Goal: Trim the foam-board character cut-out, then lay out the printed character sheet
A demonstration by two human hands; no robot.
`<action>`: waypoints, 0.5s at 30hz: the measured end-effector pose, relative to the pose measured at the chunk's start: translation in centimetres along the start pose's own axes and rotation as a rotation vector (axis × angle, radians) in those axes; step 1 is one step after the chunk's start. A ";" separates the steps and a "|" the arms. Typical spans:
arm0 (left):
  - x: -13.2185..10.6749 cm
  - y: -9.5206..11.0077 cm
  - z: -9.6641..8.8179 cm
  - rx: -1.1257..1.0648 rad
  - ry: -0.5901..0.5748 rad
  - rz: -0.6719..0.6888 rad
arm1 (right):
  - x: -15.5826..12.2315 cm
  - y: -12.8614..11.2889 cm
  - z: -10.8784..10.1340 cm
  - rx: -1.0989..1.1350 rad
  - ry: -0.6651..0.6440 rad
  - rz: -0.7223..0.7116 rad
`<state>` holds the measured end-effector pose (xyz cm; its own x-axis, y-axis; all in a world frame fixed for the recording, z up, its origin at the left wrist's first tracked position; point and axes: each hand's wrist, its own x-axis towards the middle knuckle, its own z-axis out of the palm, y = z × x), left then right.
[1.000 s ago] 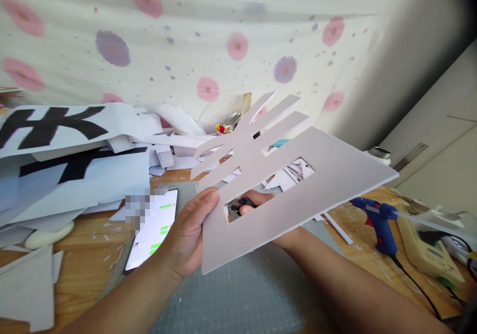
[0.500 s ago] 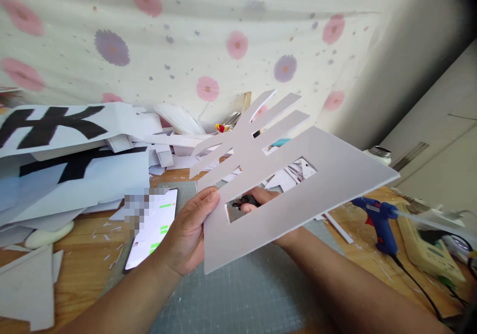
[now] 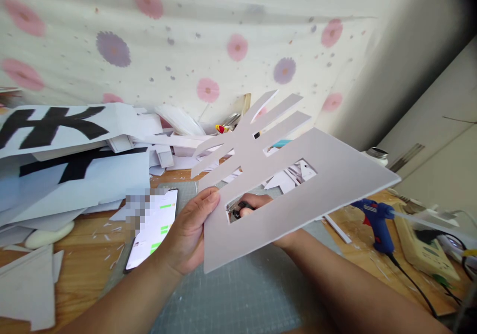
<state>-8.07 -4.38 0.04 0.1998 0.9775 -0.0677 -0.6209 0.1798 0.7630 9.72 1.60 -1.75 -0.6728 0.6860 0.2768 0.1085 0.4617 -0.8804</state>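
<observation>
My left hand (image 3: 194,229) pinches the left edge of a pale grey foam board cut-out (image 3: 276,207), thumb on its front face. The cut-out is tilted above the mat, with several strips fanning from its upper part and two rectangular openings lower down. Behind it, my right hand (image 3: 257,204) is closed around a small black tool (image 3: 244,207), seen through the left opening. Most of that hand and the tool's working end are hidden by the board, so its kind is unclear. Below lies a grey-green gridded cutting mat (image 3: 238,299).
A phone (image 3: 152,232) with a lit screen lies left of my left hand. Sheets with black lettering (image 3: 55,125) and white offcuts (image 3: 28,287) are piled at the left. A blue glue gun (image 3: 378,224) and a cream power strip (image 3: 425,247) sit at the right, with cables trailing.
Behind the board, my right hand and the black tool have shifted slightly left and down within the opening. My left hand keeps its hold; the view has turned slightly.
</observation>
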 end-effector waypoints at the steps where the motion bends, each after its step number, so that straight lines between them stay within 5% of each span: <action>1: 0.0 0.0 0.0 -0.003 -0.012 0.007 | -0.1 0.4 0.0 0.012 0.024 -0.022; 6: 0.2 0.1 0.1 0.028 -0.018 0.087 | -0.2 2.1 -0.3 -0.056 0.324 -0.255; 11: 0.3 -0.3 0.2 0.040 0.029 0.124 | 0.5 2.0 -0.4 -0.234 0.344 -0.528; 15: 0.1 -0.6 0.4 0.064 0.045 0.138 | 1.0 1.2 -0.2 -0.372 0.398 -0.590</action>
<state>-7.39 -4.44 -0.19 0.0810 0.9966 0.0133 -0.5906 0.0372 0.8061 9.33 2.97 -2.47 -0.3917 0.3871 0.8347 0.1000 0.9197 -0.3796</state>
